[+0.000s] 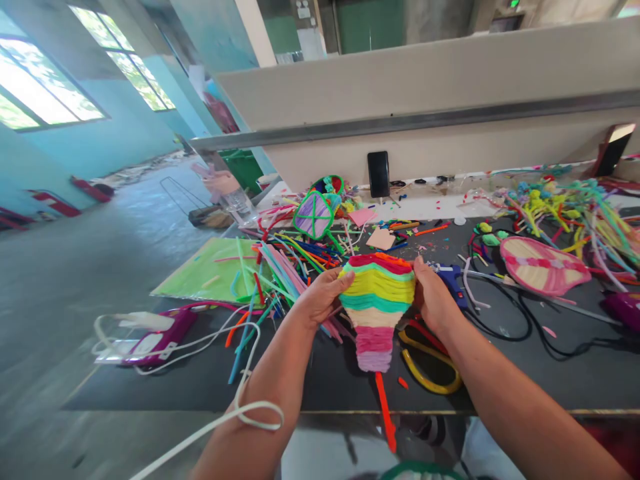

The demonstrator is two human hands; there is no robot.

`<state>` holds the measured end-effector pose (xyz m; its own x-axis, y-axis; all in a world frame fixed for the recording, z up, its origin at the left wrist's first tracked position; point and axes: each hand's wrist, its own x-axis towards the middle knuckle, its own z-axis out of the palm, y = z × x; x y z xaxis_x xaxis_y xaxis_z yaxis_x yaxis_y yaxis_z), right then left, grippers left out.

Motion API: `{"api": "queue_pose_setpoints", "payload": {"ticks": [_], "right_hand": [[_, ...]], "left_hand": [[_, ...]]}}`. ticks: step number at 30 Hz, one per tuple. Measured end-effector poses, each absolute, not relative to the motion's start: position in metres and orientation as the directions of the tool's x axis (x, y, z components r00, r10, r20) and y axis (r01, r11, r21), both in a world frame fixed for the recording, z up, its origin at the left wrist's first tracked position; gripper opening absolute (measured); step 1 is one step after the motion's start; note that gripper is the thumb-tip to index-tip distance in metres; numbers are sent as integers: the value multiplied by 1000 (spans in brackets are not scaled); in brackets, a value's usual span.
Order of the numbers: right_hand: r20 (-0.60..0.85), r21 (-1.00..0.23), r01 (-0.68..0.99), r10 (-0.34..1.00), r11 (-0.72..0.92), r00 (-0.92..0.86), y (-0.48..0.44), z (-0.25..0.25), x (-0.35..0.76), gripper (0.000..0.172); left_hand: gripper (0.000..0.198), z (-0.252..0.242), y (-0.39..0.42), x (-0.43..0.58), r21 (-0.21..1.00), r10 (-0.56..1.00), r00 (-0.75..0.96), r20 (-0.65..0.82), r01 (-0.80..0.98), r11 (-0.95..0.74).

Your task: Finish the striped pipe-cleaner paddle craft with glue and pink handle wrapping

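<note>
I hold a striped pipe-cleaner fan (376, 305) upright above the dark table (320, 387), with bands of red, green, yellow, teal, cream, pink and lilac. My left hand (321, 295) grips its left edge with fingers curled. Gripping its right edge is my right hand (433, 297). An orange stick handle (385, 413) hangs below the fan, past the table's front edge.
Loose pipe cleaners (285, 263) litter the table. A blue glue gun (453, 279) lies by my right hand, yellow-handled scissors (425, 363) beneath it. A pink-and-cream fan (543, 265) lies right, a green-rimmed fan (314, 215) behind, a purple device (155, 337) with white cable left, a phone (379, 173) against the partition.
</note>
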<state>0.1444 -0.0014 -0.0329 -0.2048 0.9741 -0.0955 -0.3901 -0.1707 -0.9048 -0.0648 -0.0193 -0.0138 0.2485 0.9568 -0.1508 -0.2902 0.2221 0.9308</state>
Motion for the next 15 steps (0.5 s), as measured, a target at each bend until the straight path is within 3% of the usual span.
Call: {"api": "queue_pose_setpoints", "payload": {"ticks": [4,15], "right_hand": [[-116,-899,-377,950,-224,-289,-5,-37,142,45],[-243,-780,-471,893,-412,-379,0,-36,147,39]], "left_hand": [[50,-11,-18,-70,947,978,171,-120,-277,165],[45,-14,-15,-77,948,957,206,-203,-204,245]]}}
